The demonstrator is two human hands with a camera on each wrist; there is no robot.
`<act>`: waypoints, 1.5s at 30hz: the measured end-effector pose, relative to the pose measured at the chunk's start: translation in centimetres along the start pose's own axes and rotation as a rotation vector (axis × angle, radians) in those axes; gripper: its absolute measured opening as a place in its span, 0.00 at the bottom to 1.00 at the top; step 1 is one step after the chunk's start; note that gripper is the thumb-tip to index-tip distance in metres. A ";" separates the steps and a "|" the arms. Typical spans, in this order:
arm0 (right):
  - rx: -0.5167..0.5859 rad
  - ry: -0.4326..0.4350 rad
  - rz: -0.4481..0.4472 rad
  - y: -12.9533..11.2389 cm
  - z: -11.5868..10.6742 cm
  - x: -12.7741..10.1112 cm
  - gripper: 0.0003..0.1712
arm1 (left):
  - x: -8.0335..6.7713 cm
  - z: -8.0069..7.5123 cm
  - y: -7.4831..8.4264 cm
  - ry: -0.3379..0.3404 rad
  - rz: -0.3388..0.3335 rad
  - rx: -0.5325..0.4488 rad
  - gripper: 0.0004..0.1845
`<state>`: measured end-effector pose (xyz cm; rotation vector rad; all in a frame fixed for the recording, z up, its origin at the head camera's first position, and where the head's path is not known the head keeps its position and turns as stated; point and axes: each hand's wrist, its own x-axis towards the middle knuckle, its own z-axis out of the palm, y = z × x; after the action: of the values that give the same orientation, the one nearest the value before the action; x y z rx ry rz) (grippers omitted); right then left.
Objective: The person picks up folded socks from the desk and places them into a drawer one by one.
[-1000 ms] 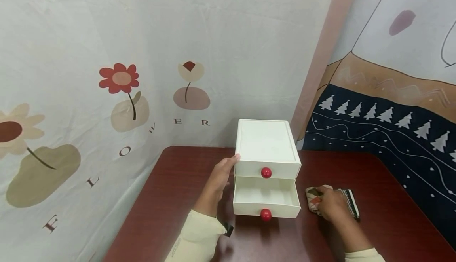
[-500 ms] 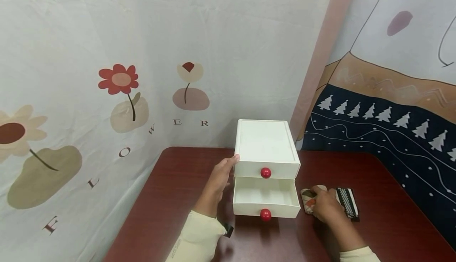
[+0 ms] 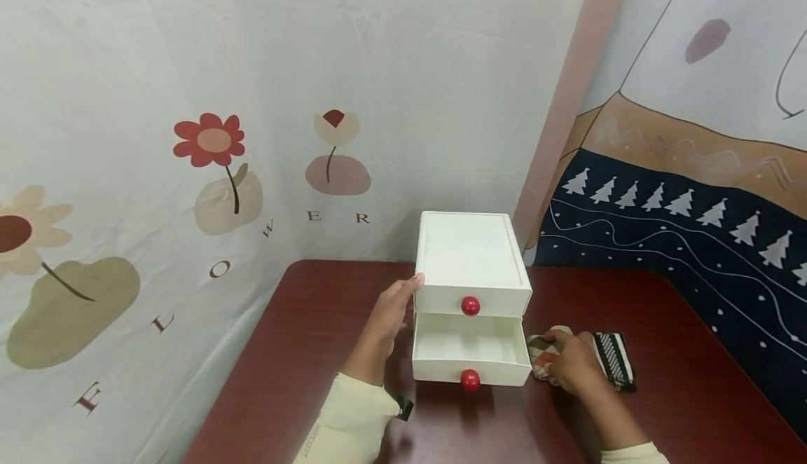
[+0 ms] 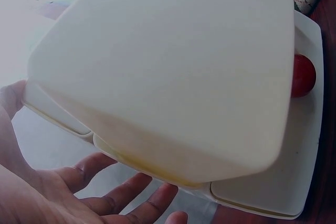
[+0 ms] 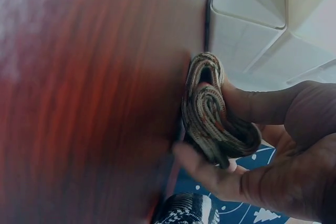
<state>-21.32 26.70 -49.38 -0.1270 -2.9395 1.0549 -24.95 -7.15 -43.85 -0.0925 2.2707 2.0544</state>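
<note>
A small white two-drawer box (image 3: 473, 250) stands on the table, its lower drawer (image 3: 469, 345) pulled out with a bare floor. My left hand (image 3: 387, 310) rests against the box's left side, thumb at the top front corner. In the left wrist view its fingers (image 4: 123, 195) spread loosely along that side. My right hand (image 3: 576, 362) pinches a rolled sock (image 3: 542, 357) with a beige, green and orange diamond pattern, right beside the drawer on the table. The right wrist view shows the roll's knitted layers (image 5: 212, 111) between thumb and fingers. A black-and-white patterned folded sock (image 3: 614, 360) lies just right of that hand.
Red ball knobs (image 3: 470, 306) stick out from both drawer fronts. The dark red wooden table (image 3: 302, 352) reaches back to a printed cloth wall (image 3: 441, 99). Another cloth with white trees (image 3: 681, 201) hangs on the right.
My right hand has moved a little left with the diamond-patterned sock, closer to the drawer, uncovering more of the black-and-white one. The left hand and the box have stayed put.
</note>
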 end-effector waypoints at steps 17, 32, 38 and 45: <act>-0.004 0.116 -0.078 -0.6 -1.5 -1.1 0.33 | 0.2 -0.1 -0.1 -0.004 0.003 -0.005 0.37; 0.053 0.203 0.015 -4.0 -4.8 -4.8 0.35 | 0.1 -0.1 -0.1 -0.002 0.002 -0.008 0.37; 0.103 0.243 0.034 -4.7 -5.8 -5.8 0.35 | 0.2 -0.1 -0.1 0.001 0.003 -0.010 0.37; 0.187 0.282 0.025 -5.6 -6.4 -7.3 0.34 | 0.1 -0.1 -0.1 -0.001 -0.004 -0.009 0.37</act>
<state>-14.15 25.84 -40.76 -0.2837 -2.5836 1.1981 -25.04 -7.25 -43.97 -0.0966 2.2594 2.0629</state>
